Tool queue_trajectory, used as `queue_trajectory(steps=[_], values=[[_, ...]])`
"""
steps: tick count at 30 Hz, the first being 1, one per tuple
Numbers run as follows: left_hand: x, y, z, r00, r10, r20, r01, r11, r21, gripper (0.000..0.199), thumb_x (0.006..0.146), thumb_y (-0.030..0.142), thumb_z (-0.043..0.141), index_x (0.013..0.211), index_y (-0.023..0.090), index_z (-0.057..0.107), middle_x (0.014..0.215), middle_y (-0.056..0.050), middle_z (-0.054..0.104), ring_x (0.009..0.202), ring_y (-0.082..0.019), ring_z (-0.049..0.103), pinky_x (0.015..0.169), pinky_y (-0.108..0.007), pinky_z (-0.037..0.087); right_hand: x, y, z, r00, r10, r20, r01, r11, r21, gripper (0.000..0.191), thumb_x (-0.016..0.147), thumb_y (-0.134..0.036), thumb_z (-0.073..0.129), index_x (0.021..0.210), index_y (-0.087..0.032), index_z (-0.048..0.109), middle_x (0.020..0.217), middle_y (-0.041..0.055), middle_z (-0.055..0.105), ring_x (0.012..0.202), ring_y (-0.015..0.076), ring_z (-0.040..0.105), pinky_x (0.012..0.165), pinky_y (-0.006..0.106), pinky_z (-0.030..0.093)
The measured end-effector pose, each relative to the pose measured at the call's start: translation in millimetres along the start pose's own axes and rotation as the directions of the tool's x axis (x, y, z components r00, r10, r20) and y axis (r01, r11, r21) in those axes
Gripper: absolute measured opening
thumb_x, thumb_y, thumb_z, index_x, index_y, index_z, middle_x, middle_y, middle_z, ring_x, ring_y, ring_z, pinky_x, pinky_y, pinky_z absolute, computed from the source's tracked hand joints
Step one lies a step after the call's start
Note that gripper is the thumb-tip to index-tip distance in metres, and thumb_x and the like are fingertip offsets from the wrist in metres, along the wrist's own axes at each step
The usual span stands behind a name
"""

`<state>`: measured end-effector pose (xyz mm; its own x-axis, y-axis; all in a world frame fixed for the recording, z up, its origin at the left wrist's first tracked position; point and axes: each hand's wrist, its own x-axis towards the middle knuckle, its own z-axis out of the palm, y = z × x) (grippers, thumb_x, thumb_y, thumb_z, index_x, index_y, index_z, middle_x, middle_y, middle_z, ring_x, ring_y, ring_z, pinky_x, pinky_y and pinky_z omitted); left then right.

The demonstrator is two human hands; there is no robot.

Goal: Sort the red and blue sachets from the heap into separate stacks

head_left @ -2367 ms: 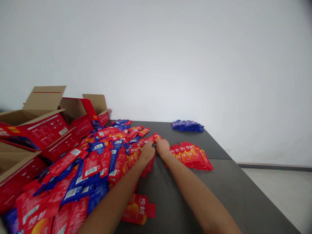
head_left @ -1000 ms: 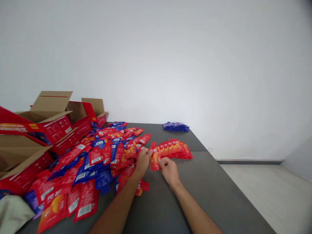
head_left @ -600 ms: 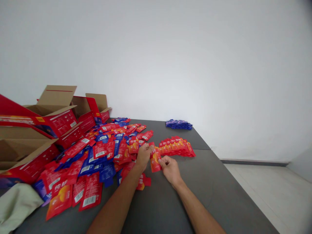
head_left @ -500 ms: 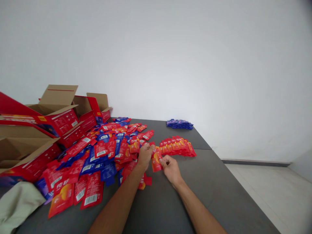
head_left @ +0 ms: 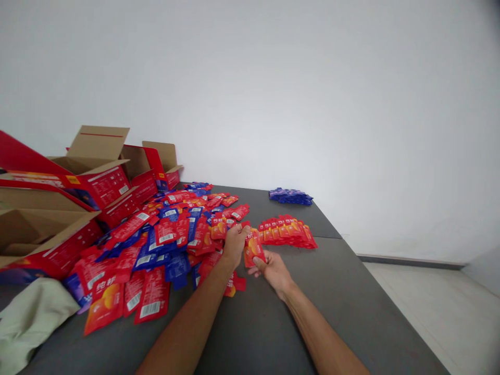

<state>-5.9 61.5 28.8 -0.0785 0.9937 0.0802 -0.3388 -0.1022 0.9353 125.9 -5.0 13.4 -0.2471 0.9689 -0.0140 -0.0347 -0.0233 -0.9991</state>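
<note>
A red pouch with an orange picture (head_left: 253,250) is held between my two hands, its printed front facing me. My left hand (head_left: 236,244) grips its upper left part. My right hand (head_left: 272,271) pinches the lower right edge, thumb on the front and fingers beneath. Just beyond, an overlapping row of red pouches (head_left: 287,232) lies on the dark table (head_left: 332,291). Farther back sits a stack of blue pouches (head_left: 290,196). To the left spreads a loose heap of mixed red and blue pouches (head_left: 166,232), reaching close to my left hand.
Open red cardboard boxes (head_left: 105,185) stand along the left side, one nearer box (head_left: 66,250) beside the heap. A pale green cloth (head_left: 37,317) lies at the front left. A white wall (head_left: 250,94) rises behind the table.
My right hand's fingers have shifted further under the pouch's lower edge. The view has moved slightly, so the boxes and heap appear a little higher and farther right.
</note>
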Motion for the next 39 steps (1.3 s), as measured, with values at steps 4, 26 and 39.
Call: queue_trajectory(steps=[4, 26, 39], values=[[1.6, 2.3, -3.8, 0.996, -0.004, 0.093, 0.006, 1.0, -0.029, 0.037, 0.069, 0.047, 0.075, 0.081, 0.013, 0.067, 0.064, -0.001, 0.065, 0.053, -0.011, 0.054, 0.053, -0.023, 0.042, -1.3, 1.1, -2.1, 1.0, 0.009, -0.002, -0.009, 1.0, 0.012, 0.046, 0.074, -0.059, 0.071, 0.089, -0.015, 0.067, 0.073, 0.0036, 0.07, 0.057, 0.0155, 0.066, 0.054, 0.024, 0.045], [-0.6, 2.3, -3.8, 0.984, -0.062, 0.166, 0.052, 0.997, 0.064, 0.032, 0.072, 0.045, 0.072, 0.068, 0.017, 0.059, 0.059, 0.003, 0.055, 0.051, -0.009, 0.047, 0.055, -0.022, 0.039, -2.4, -6.4, -10.5, 0.977, -0.183, -0.113, 0.158, 0.967, -0.202, 0.042, 0.083, -0.058, 0.062, 0.081, -0.016, 0.065, 0.065, -0.001, 0.06, 0.056, 0.0117, 0.052, 0.053, 0.022, 0.039], [-15.8, 2.3, 16.6, 0.921, 0.057, 0.386, -0.215, 0.9, 0.38, 0.021, 0.081, 0.036, 0.061, 0.076, 0.018, 0.071, 0.07, -0.001, 0.066, 0.064, -0.015, 0.055, 0.061, -0.025, 0.04, -0.3, -15.2, -30.0, 0.718, -0.482, -0.502, 0.254, 0.853, -0.456, 0.033, 0.09, -0.047, 0.055, 0.085, -0.017, 0.069, 0.081, 0.0033, 0.065, 0.074, 0.0166, 0.056, 0.073, 0.028, 0.044]])
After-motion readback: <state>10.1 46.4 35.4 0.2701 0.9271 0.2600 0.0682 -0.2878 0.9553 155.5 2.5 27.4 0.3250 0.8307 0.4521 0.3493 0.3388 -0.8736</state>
